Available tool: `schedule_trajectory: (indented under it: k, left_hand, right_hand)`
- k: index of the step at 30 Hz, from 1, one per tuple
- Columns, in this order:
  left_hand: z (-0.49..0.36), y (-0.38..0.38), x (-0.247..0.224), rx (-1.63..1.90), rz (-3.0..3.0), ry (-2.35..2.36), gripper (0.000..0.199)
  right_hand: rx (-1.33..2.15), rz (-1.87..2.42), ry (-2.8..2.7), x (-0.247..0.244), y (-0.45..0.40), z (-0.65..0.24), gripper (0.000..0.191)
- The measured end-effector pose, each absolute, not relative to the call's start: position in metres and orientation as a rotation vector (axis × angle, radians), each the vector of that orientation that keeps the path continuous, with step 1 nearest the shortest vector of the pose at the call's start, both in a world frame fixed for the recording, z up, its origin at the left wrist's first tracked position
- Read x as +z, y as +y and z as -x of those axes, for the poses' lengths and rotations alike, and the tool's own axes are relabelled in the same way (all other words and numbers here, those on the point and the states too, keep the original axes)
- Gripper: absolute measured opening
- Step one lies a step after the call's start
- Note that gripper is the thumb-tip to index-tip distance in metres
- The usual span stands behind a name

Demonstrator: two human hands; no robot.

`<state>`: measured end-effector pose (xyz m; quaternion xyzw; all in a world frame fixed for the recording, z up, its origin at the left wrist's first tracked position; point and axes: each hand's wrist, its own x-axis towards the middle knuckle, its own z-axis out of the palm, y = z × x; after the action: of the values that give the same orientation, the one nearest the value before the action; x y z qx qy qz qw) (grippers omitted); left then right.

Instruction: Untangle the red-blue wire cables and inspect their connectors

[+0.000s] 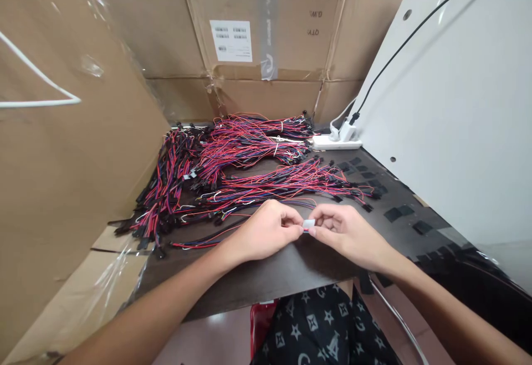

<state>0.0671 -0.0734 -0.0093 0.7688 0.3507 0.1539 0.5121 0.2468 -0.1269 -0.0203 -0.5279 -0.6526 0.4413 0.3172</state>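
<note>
Left hand point(264, 232) and right hand point(347, 235) pinch a small white connector point(308, 224) between firm fingertip grips, low over the dark counter point(270, 279)

I had only the head camera to watch, worn on the person's head and looking forward and down over the dark bench point(291, 276). It sat close above the left hand point(264, 233) and right hand point(347, 233), framing them low in the middle, with a cardboard carton point(266, 27) across the far side.
</note>
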Motion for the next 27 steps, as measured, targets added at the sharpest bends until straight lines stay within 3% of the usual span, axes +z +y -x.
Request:
schedule_trajectory:
  k: [8, 18, 23, 27]
  left_hand:
    - [-0.0665, -0.0706, -0.008, 0.318, -1.614, 0.782, 0.013]
    - [-0.066, -0.0712, -0.0005, 0.29, -1.377, 0.831, 0.012]
    - [-0.0678, -0.0729, -0.0038, 0.29, -1.326, 0.83, 0.011]
    - [-0.0698, -0.0734, -0.0051, 0.341, -1.398, 0.8, 0.011]
  right_hand:
    - [1.039, 1.183, -1.858, -0.0208, -0.1337, -0.2494, 0.018]
    - [0.425, 1.032, -2.154, -0.0244, -0.1345, -0.2504, 0.027]
    - [0.595, 1.108, -2.045, -0.023, -0.1344, -0.2516, 0.014]
    - [0.822, 1.196, -1.842, -0.0245, -0.1336, -0.2506, 0.019]
